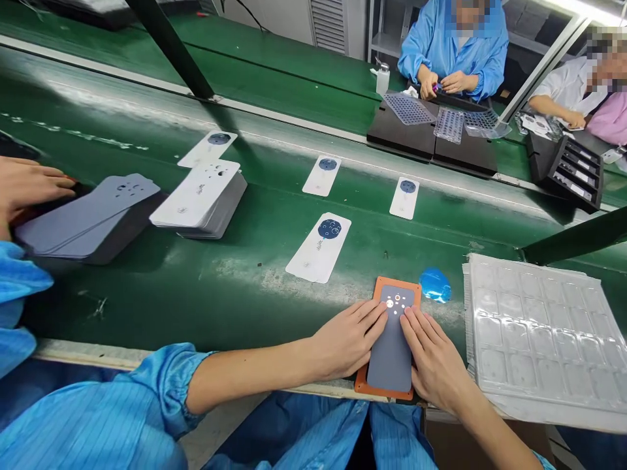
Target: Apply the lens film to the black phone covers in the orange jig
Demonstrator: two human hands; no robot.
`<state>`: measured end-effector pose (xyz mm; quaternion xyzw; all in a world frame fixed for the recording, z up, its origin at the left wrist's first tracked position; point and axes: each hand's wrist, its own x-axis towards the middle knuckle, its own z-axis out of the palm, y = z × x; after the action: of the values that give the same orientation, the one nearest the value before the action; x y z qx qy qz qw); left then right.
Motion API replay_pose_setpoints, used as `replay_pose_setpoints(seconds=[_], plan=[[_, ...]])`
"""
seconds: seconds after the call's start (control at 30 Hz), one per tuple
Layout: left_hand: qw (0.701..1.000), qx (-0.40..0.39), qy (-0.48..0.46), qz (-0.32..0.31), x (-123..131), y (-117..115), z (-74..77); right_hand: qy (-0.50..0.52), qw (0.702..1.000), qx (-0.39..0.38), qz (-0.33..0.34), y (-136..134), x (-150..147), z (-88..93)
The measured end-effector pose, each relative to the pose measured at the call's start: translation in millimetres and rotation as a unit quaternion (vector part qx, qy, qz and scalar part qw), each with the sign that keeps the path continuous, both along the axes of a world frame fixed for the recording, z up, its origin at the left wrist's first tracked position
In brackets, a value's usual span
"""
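Note:
A grey phone back cover [390, 356] with several camera holes lies in an orange fixture [362, 384] at the belt's near edge. My left hand [350, 336] rests on the cover's left side, its fingers stretched out and the tips beside the camera holes. From the other side, my right hand [434, 356] lays its straight fingers along the cover's right edge. Its thumb is mostly hidden low by the fixture. A round blue film piece [435, 285] lies just beyond my right hand. Farther up is a white card-like sheet [313, 258] with a dark blue camera circle.
Left stand a stack of white covers [196, 196] and a stack of grey covers [88, 215], with another person's hand [32, 186] beside it. More white sheets [322, 175] lie on the green belt. A clear compartment tray [543, 326] sits right. Co-workers [455, 52] sit across.

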<state>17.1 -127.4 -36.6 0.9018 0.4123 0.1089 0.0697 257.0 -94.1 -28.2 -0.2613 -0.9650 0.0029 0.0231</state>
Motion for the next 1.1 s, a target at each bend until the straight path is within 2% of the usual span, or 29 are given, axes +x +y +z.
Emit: replay_pose_setpoints(seconds=[0.1, 0.23, 0.33, 0.4, 0.43, 0.47, 0.53, 0.57, 0.63, 0.67, 0.7, 0.73, 0.77, 0.87, 0.93, 1.1], plan=[[1.0, -0.019, -0.002, -0.011, -2, 4, 6.5, 0.008, 1.0, -0.021, -0.001, 3, -2, -2.2], [0.995, -0.071, -0.048, -0.042, -20, 20, 18.1, 0.049, 0.998, -0.038, -0.007, 8, 2, -6.6], [0.976, -0.135, -0.155, -0.067, -31, 40, 32.7, 0.166, 0.983, -0.074, -0.001, 16, 10, -7.1], [0.951, -0.163, -0.262, -0.028, -28, 54, 43.9, 0.303, 0.942, -0.136, -0.053, 24, 14, -5.0], [0.932, -0.176, -0.318, 0.0, -22, 59, 49.4, 0.383, 0.902, -0.173, -0.1, 27, 14, -3.3], [0.909, -0.193, -0.369, 0.023, -15, 63, 54.8, 0.464, 0.848, -0.209, -0.146, 31, 13, -1.4], [0.87, -0.216, -0.44, 0.052, 4, 66, 64.1, 0.611, 0.713, -0.279, -0.201, 36, 9, 2.9], [0.861, -0.211, -0.459, 0.056, 14, 66, 67.6, 0.67, 0.64, -0.316, -0.205, 37, 6, 5.2], [0.867, -0.157, -0.469, 0.055, 30, 63, 71.9, 0.735, 0.517, -0.4, -0.181, 39, 2, 9.9], [0.875, -0.121, -0.466, 0.047, 36, 62, 72.6, 0.746, 0.473, -0.436, -0.17, 39, 1, 12.4], [0.882, -0.09, -0.462, 0.039, 40, 61, 72.6, 0.75, 0.445, -0.461, -0.163, 38, 0, 15.0], [0.885, -0.071, -0.46, 0.033, 43, 61, 72.1, 0.751, 0.432, -0.473, -0.158, 38, -1, 17.4], [0.885, -0.067, -0.46, 0.033, 44, 61, 71.3, 0.75, 0.434, -0.473, -0.157, 37, -3, 19.7], [0.869, -0.117, -0.476, 0.064, 44, 65, 66.7, 0.739, 0.476, -0.441, -0.181, 34, -11, 23.5], [0.853, -0.162, -0.489, 0.089, 42, 70, 61.1, 0.734, 0.493, -0.415, -0.212, 35, -22, 21.5], [0.816, -0.228, -0.515, 0.13, 37, 96, 41.3, 0.746, 0.494, -0.376, -0.24, 60, -45, 12.1]])
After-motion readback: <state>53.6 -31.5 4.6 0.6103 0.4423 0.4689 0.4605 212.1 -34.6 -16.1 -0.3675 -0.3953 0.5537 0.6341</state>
